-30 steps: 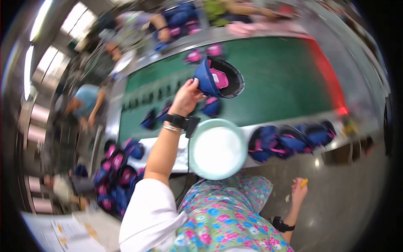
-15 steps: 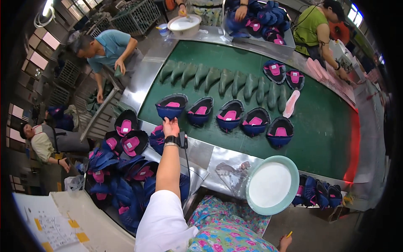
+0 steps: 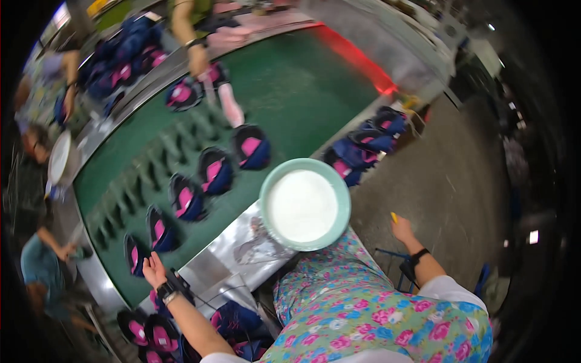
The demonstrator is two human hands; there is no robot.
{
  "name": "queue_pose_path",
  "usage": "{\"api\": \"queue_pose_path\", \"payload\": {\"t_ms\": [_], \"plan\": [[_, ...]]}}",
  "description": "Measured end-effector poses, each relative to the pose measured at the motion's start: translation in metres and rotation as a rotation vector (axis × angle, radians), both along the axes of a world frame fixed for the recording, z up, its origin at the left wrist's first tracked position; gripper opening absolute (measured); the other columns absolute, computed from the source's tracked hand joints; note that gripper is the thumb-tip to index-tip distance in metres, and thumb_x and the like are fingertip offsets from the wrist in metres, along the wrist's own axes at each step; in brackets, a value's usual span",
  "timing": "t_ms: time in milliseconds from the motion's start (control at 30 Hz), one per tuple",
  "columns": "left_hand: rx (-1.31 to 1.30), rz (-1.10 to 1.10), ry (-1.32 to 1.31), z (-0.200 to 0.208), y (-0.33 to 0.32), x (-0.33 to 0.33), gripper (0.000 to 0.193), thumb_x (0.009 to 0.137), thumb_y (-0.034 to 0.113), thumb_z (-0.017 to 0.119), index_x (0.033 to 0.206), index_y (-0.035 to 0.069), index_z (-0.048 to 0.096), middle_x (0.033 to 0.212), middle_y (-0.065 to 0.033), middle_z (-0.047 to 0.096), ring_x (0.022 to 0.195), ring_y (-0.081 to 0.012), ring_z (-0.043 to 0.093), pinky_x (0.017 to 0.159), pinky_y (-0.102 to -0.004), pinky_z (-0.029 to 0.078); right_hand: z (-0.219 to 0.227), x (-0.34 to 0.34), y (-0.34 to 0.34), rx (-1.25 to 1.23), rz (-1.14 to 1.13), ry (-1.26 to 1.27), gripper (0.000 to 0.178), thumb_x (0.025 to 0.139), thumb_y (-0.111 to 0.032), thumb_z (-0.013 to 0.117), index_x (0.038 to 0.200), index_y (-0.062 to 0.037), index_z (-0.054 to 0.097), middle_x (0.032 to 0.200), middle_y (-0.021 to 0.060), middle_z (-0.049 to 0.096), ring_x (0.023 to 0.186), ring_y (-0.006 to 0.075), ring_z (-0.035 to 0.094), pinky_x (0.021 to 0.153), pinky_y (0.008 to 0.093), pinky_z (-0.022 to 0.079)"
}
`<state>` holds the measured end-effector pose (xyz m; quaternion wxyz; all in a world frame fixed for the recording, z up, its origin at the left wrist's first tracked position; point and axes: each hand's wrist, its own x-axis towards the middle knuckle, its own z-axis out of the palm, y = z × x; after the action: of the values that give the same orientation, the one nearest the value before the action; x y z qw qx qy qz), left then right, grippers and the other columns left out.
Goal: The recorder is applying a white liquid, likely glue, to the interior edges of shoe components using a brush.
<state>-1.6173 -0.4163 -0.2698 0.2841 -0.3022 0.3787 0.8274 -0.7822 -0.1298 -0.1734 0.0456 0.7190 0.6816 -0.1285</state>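
Observation:
My left hand (image 3: 155, 270) is beside the nearest navy shoe upper (image 3: 134, 254), its fingers stretched and apart, touching its edge or just off it. That upper ends a slanting row of navy uppers with pink insides on the green conveyor belt (image 3: 284, 72). My right hand (image 3: 402, 228) hangs over the floor at the right, closed on a thin yellow stick (image 3: 394, 216) whose working end I cannot make out. A pale green basin (image 3: 345, 209) of white liquid stands at the table edge in front of me.
Dark green shoe lasts (image 3: 148, 172) line the belt, blurred. A co-worker's hand (image 3: 198, 60) reaches to uppers and a pink insole (image 3: 230, 104) at the far side. Stacked uppers (image 3: 369, 142) lie right of the basin; more uppers (image 3: 162, 336) are piled below my left hand.
The view has swung to the right. My left hand's fingers have come away from the underside of the end upper. A co-worker's hand now reaches onto the belt.

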Motion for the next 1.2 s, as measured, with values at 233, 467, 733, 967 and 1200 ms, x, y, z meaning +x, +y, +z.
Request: {"api": "queue_pose_path", "payload": {"t_ms": [233, 467, 733, 967, 1200], "plan": [[0.007, -0.914, 0.918, 0.194, 0.231, 0.265, 0.033, 0.097, 0.015, 0.061, 0.127, 0.001, 0.062, 0.118, -0.0086, 0.067, 0.101, -0.0136, 0.064, 0.082, -0.027, 0.051, -0.045, 0.036, 0.02, -0.131, -0.101, 0.141, 0.029, 0.094, -0.024, 0.061, 0.106, 0.0018, 0.064, 0.098, 0.0282, 0.068, 0.097, 0.0476, 0.065, 0.083, 0.0534, 0.052], [-0.073, -1.569, 1.541, 0.238, 0.429, 0.553, 0.027, 0.094, 0.016, 0.067, 0.117, 0.002, 0.069, 0.106, -0.0081, 0.071, 0.087, -0.014, 0.065, 0.075, -0.0283, 0.051, -0.09, 0.13, 0.07, -0.119, -0.206, 0.454, 0.023, 0.095, -0.022, 0.061, 0.095, 0.001, 0.064, 0.08, 0.0183, 0.071, 0.077, 0.035, 0.07, 0.07, 0.044, 0.054], [-0.406, -1.352, 2.181, 0.171, 0.549, 0.673, 0.047, 0.078, 0.02, 0.08, 0.116, -0.002, 0.064, 0.111, -0.017, 0.066, 0.112, -0.0365, 0.057, 0.093, -0.0428, 0.048, 0.039, 0.122, 0.296, 0.325, 0.323, 0.547, 0.019, 0.089, -0.02, 0.067, 0.098, -0.0028, 0.066, 0.096, 0.0187, 0.066, 0.088, 0.0411, 0.065, 0.075, 0.0488, 0.053], [-0.785, -1.667, 2.3, 0.142, 0.577, 0.691, 0.096, 0.056, 0.045, 0.092, 0.132, 0.004, 0.05, 0.12, -0.0128, 0.059, 0.117, -0.0314, 0.053, 0.096, -0.0464, 0.041, 0.101, 0.021, 0.45, 0.092, 0.717, 0.113, 0.041, 0.075, 0.0, 0.067, 0.116, -0.01, 0.067, 0.117, 0.0132, 0.065, 0.109, 0.0356, 0.065, 0.092, 0.045, 0.053], [-0.984, -1.278, 2.505, 0.112, 0.569, 0.706, 0.08, 0.059, 0.03, 0.089, 0.126, 0.006, 0.053, 0.112, -0.01, 0.058, 0.109, -0.0264, 0.055, 0.092, -0.0469, 0.042, 0.058, -0.013, 0.502, -0.273, 1.033, -0.411, 0.048, 0.054, -0.008, 0.091, 0.1, -0.0082, 0.075, 0.101, 0.0142, 0.075, 0.096, 0.0332, 0.071, 0.082, 0.0431, 0.057]]}}
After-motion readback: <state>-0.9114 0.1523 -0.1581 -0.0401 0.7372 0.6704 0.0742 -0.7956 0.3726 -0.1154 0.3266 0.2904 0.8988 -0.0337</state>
